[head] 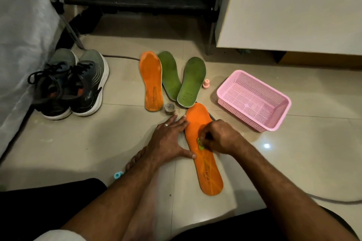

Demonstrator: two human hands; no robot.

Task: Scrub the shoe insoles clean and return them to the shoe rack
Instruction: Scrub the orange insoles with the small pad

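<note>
Four insoles lie on the tiled floor [58,143] as I watch from my remote seat, and I read them from the left; first comes a pair of dark sneakers [72,86] beside the grey fabric, then the far orange insole [152,82] lying flat, then two green insoles [181,79] side by side with one edge over the other; a small round tin [170,109] sits just in front of them, and a little pink cap [206,83] just to their right; behind all this stands the black shoe rack [141,2]. Nearer me, the left hand [169,139] lies flat with straight fingers, pressing the floor and the edge of the near orange insole [203,148]; the right hand [219,139] has its fingers curled round a small green scrubber [200,144] held against that insole's middle; the pink basket [252,100] sits well off to the right. My judgement: scrubbing of this one insole is in hand, with three waiting; the next move calls for working the scrubber toward heel and toe while the flat hand pins the insole, else it may slide on the smooth tile.
</note>
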